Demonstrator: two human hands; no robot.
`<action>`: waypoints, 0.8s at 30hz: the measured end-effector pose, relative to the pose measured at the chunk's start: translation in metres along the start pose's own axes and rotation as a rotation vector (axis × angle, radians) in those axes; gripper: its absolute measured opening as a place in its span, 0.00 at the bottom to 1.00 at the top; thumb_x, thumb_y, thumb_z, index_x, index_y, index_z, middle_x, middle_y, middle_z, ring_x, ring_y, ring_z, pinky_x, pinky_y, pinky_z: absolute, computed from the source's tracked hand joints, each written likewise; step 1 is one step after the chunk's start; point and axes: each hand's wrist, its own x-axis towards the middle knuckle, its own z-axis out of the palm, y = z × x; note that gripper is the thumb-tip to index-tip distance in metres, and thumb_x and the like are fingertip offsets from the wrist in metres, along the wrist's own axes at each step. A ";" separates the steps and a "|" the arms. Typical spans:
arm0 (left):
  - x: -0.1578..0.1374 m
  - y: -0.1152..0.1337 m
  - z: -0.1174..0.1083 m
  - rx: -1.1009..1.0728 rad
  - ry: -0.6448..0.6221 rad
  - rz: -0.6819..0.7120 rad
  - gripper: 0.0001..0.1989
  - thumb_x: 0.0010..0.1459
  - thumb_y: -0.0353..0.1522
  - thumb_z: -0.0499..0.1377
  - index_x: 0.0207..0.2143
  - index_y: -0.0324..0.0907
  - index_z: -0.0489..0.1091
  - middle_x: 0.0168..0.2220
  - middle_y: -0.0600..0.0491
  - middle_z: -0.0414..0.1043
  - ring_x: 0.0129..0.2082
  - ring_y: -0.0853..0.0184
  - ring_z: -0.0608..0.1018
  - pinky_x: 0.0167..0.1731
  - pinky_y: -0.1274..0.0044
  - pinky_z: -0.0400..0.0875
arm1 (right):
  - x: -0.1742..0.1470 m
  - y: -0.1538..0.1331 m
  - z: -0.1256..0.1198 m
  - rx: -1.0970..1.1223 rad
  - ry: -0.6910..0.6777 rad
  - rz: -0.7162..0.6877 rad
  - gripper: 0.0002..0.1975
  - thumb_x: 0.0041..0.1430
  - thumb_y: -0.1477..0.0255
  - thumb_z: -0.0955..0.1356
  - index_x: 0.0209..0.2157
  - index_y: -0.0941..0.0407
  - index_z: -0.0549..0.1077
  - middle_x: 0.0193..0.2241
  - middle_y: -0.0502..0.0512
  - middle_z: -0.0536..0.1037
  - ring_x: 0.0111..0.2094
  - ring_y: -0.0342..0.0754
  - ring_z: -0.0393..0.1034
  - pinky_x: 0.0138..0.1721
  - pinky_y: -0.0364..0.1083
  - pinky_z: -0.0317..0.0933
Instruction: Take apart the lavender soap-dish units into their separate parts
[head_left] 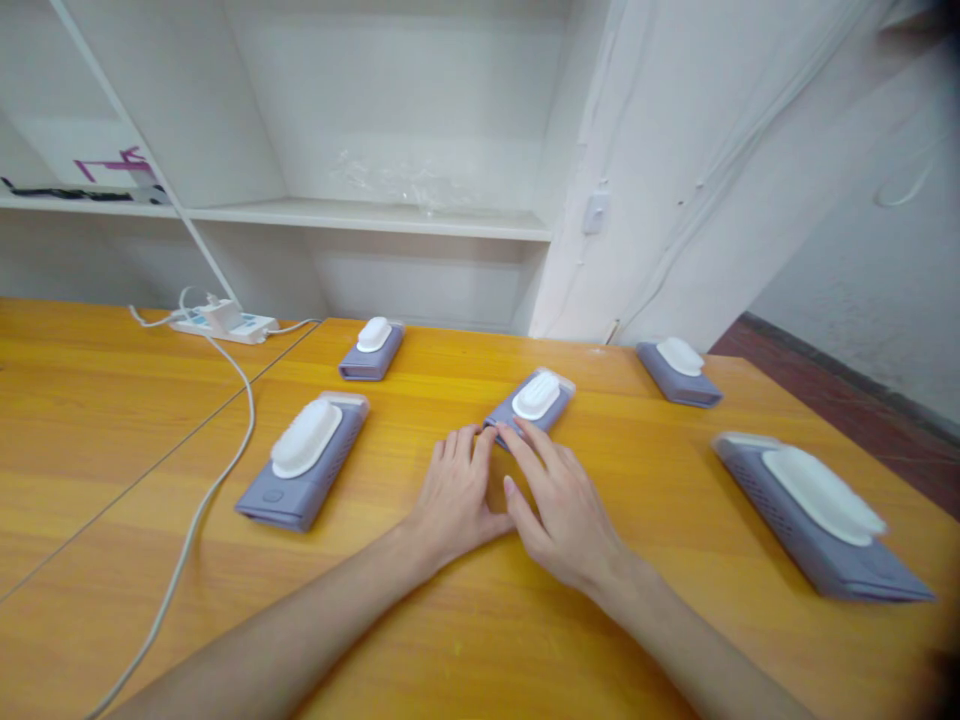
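Note:
A purple-grey flat box-shaped device (553, 412) with a white oval piece (536, 396) on top lies at the middle of the wooden table. My left hand (454, 500) is at its near left corner, fingers stretched forward and thumb out to the right. From the right, my right hand (559, 505) reaches over the same near end, its fingertips on or just above the edge. The fingers of both hands are apart and hold nothing. Part of the device's near end is hidden behind the fingertips.
Similar devices stand around the table: left (300, 465), back left (373, 350), back right (681, 372) and right (817, 520). A white power strip (232, 325) has a cable (202, 510) running forward along the left. White shelving (360, 222) rises behind the table.

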 end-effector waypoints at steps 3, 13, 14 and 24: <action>0.000 0.000 -0.002 -0.044 -0.011 0.007 0.36 0.48 0.48 0.59 0.54 0.41 0.55 0.46 0.44 0.63 0.45 0.55 0.68 0.44 0.65 0.63 | -0.008 -0.004 -0.012 0.230 0.006 -0.065 0.27 0.63 0.70 0.59 0.62 0.53 0.52 0.62 0.56 0.56 0.60 0.50 0.55 0.59 0.51 0.54; 0.001 0.000 -0.003 0.028 0.044 -0.017 0.30 0.56 0.48 0.53 0.56 0.42 0.58 0.52 0.41 0.60 0.52 0.52 0.65 0.50 0.61 0.61 | -0.014 0.095 -0.002 -0.005 0.079 0.105 0.33 0.58 0.59 0.65 0.62 0.52 0.52 0.63 0.60 0.55 0.64 0.58 0.46 0.62 0.64 0.41; 0.001 0.000 -0.003 0.034 0.054 -0.021 0.31 0.55 0.50 0.54 0.56 0.42 0.59 0.53 0.41 0.60 0.53 0.51 0.65 0.51 0.60 0.60 | -0.016 0.100 -0.002 0.028 0.046 0.114 0.36 0.58 0.58 0.65 0.63 0.52 0.50 0.63 0.60 0.55 0.63 0.57 0.47 0.62 0.62 0.44; 0.004 -0.013 0.007 -0.081 0.064 -0.157 0.46 0.40 0.56 0.62 0.55 0.40 0.54 0.53 0.41 0.63 0.58 0.49 0.63 0.56 0.57 0.56 | -0.023 0.093 0.002 0.038 0.044 0.046 0.38 0.49 0.54 0.70 0.58 0.54 0.59 0.56 0.64 0.60 0.58 0.60 0.56 0.57 0.59 0.55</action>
